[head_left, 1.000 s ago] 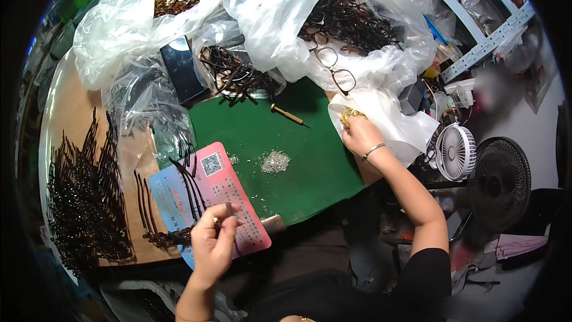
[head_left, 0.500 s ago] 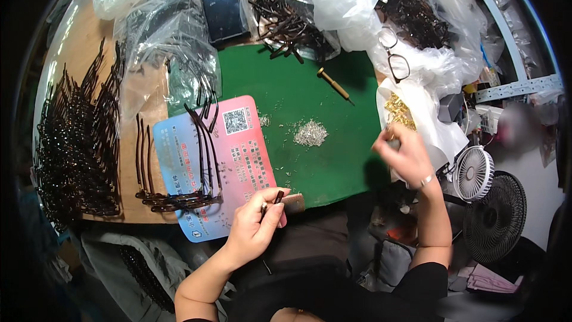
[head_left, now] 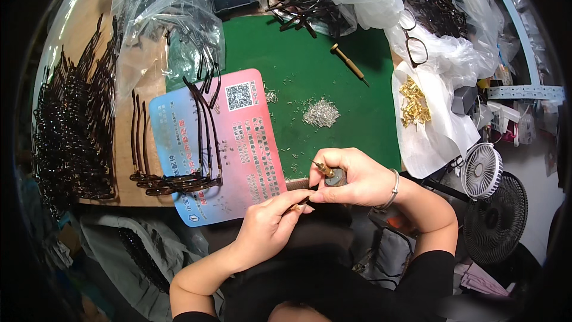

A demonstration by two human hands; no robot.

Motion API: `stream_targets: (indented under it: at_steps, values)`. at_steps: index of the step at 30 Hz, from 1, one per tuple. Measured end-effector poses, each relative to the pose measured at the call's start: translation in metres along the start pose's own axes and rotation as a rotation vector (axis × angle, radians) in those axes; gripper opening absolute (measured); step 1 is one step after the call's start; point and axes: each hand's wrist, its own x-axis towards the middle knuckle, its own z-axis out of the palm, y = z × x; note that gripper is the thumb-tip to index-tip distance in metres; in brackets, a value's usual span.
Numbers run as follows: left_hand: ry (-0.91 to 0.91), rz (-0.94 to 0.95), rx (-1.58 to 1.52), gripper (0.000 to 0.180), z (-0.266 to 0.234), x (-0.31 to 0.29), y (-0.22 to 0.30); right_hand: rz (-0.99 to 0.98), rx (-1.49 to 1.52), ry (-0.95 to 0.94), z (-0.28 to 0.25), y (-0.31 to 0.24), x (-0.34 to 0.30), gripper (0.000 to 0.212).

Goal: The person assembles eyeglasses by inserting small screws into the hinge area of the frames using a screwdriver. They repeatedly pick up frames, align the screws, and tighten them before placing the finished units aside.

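My left hand (head_left: 268, 226) is closed around a dark eyeglass temple arm (head_left: 302, 203), mostly hidden by the fingers. Fingertips of my right hand (head_left: 354, 180) meet the same piece; whether a small part is pinched there is hidden. That right hand also holds a short brass screwdriver (head_left: 325, 170) with a round grey knob, its thin tip pointing up and left. Beyond the hands, a heap of tiny silver screws (head_left: 320, 112) lies on the green mat (head_left: 357, 116). Small gold metal parts (head_left: 414, 104) rest on white paper (head_left: 429, 143) at the right.
Several assembled glasses frames (head_left: 179, 182) stand on a blue-and-pink printed card (head_left: 238, 137). A dense stack of dark frames (head_left: 74, 125) fills the left. Another brass screwdriver (head_left: 350, 65) lies on the mat. Plastic bags (head_left: 161, 30) line the back; a white fan (head_left: 481, 170) is at right.
My right hand has come from beside the gold parts leftward to my left hand, and the screwdriver in it now shows clearly. The whole view has shifted slightly.
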Motion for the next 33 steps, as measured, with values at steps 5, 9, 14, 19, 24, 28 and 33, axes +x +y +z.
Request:
stream_targets:
  at_steps: [5,9,14,19,24,28,33]
  values:
    - [-0.046,0.168,0.195,0.026,0.001,0.002,-0.006,0.332,0.156,-0.159,-0.005,-0.01,0.002,0.021]
    - [-0.05,0.118,0.107,0.025,0.005,-0.002,-0.012,0.296,0.205,-0.139,0.0,0.0,-0.002,0.032]
    - [-0.038,0.136,0.194,0.041,0.015,-0.006,-0.011,0.037,-0.162,0.072,0.017,0.028,-0.013,0.049]
    - [-0.075,0.104,0.221,0.045,0.004,-0.008,-0.021,0.064,-0.355,0.128,0.014,0.033,-0.029,0.047]
    - [0.17,0.08,0.204,0.032,-0.01,0.004,-0.034,-0.043,-0.776,0.33,0.004,0.033,-0.039,0.036]
    - [0.195,0.074,0.237,0.024,-0.001,0.012,-0.033,-0.14,-1.067,0.525,0.014,0.045,-0.036,0.039]
    - [0.181,0.058,0.221,0.031,-0.004,0.013,-0.034,-0.207,-1.134,0.496,0.012,0.052,-0.036,0.044]
